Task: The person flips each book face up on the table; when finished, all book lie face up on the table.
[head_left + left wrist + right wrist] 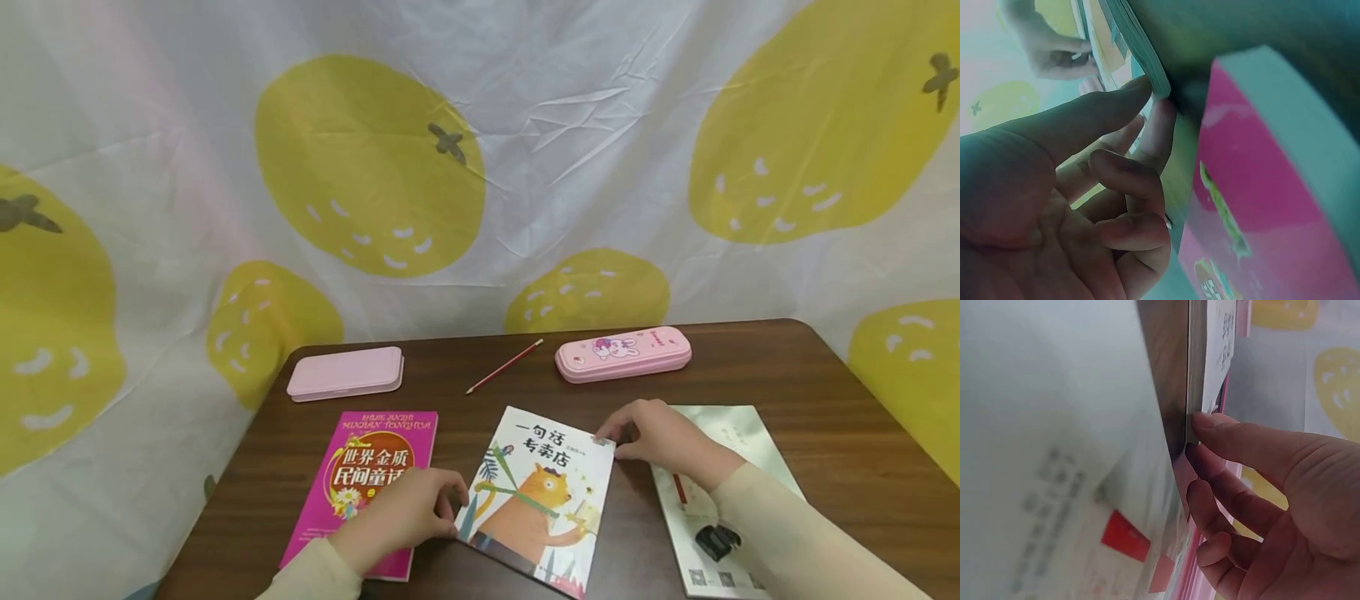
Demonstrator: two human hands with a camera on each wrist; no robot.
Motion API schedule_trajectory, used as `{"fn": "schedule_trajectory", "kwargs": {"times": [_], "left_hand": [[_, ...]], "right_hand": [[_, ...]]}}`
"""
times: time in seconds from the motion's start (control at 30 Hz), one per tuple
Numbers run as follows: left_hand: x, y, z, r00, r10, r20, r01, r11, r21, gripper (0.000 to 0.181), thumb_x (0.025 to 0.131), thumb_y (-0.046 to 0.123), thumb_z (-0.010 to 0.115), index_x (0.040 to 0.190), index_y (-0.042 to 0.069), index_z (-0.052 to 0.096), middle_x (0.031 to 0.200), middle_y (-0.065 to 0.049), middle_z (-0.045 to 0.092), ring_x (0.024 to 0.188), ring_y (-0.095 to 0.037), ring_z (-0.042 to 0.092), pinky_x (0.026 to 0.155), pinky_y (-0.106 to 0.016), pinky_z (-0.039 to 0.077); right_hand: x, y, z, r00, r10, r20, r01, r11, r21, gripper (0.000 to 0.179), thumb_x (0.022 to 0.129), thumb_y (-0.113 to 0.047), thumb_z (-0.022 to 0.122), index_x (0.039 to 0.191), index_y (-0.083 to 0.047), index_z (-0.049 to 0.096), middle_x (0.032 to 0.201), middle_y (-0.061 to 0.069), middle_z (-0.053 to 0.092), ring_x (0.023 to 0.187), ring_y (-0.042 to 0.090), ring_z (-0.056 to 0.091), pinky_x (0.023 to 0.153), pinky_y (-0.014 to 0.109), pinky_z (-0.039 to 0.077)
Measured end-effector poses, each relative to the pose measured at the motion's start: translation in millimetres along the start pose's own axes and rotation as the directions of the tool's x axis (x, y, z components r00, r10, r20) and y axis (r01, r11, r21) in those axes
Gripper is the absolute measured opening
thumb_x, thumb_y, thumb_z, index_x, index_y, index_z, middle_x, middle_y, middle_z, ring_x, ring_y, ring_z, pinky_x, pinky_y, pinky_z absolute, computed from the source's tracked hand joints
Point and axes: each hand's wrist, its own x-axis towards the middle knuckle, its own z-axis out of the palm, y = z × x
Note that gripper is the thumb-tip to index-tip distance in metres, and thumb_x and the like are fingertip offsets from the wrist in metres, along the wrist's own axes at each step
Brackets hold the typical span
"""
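Note:
A picture book [536, 517] with a bear on its white cover lies at a slant in the middle of the table. My left hand [412, 512] pinches its lower left corner, and the left wrist view shows the thumb on top with a finger [1159, 131] beneath the pages. At the upper right corner, my right hand [667, 437] grips the same book between thumb [1229, 434] and forefinger. A magenta storybook [375, 442] lies under my left forearm, partly covered by it. Beneath my right forearm is a pale green book [738, 421].
Along the back of the brown table [465, 354] lie a plain pink pencil case [347, 372], a red pencil [504, 367] and a pink pencil case with a rabbit [624, 354]. A small black object [717, 542] sits on the pale green book. Behind hangs a lemon-patterned curtain [480, 167].

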Motion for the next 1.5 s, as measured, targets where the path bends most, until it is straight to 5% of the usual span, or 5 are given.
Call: {"fn": "schedule_trajectory", "kwargs": {"times": [0.67,0.83,1.0,1.27,1.5], "left_hand": [[-12.5,12.4,25.4,0.998,0.043,-0.038,-0.044,0.999,-0.031,0.033,0.072,0.015,0.092,0.094,0.016,0.068,0.064,0.016,0.064,0.058,0.006,0.052,0.061,-0.019,0.044],[-12.0,13.2,28.9,0.998,0.048,-0.031,-0.050,0.997,-0.062,0.033,0.073,0.016,0.092,0.095,0.015,0.067,0.064,0.015,0.065,0.058,0.006,0.052,0.060,-0.018,0.044],[-13.3,14.3,28.1,0.998,0.053,-0.027,-0.054,0.997,-0.048,0.030,0.075,0.016,0.090,0.095,0.015,0.068,0.064,0.015,0.064,0.058,0.006,0.052,0.060,-0.018,0.044],[0.5,22.6,21.2,0.993,0.100,-0.065,-0.097,0.994,0.046,0.012,0.083,0.020,0.083,0.088,0.019,0.071,0.062,0.016,0.057,0.054,0.005,0.044,0.053,-0.018,0.039],[29.5,43.6,36.4,0.991,0.110,-0.082,-0.103,0.991,0.086,0.010,0.082,0.021,0.080,0.088,0.023,0.072,0.071,0.019,0.061,0.063,0.004,0.050,0.059,-0.018,0.042]], "right_hand": [[28.6,4,6,0.986,-0.151,-0.071,0.147,0.988,-0.053,0.024,0.083,0.001,0.081,0.103,-0.014,0.080,0.096,-0.003,0.077,0.082,0.014,0.063,0.073,0.029,0.052],[28.8,4,8,0.987,-0.135,-0.082,0.131,0.990,-0.050,0.026,0.083,0.002,0.081,0.104,-0.014,0.080,0.098,-0.002,0.076,0.079,0.013,0.060,0.072,0.028,0.050],[20.4,3,5,0.991,-0.108,-0.075,0.105,0.993,-0.048,0.024,0.085,-0.005,0.082,0.107,-0.015,0.079,0.101,0.000,0.074,0.078,0.012,0.057,0.071,0.028,0.049],[-12.3,19,-10,0.985,-0.112,-0.133,0.105,0.993,-0.056,0.022,0.088,-0.013,0.081,0.109,-0.019,0.078,0.112,0.000,0.069,0.105,0.024,0.064,0.088,0.045,0.053],[-45.2,66,-34,0.981,0.059,-0.187,-0.064,0.998,-0.023,0.023,0.089,-0.014,0.080,0.111,-0.019,0.076,0.118,0.005,0.071,0.109,0.030,0.064,0.092,0.056,0.052]]}}
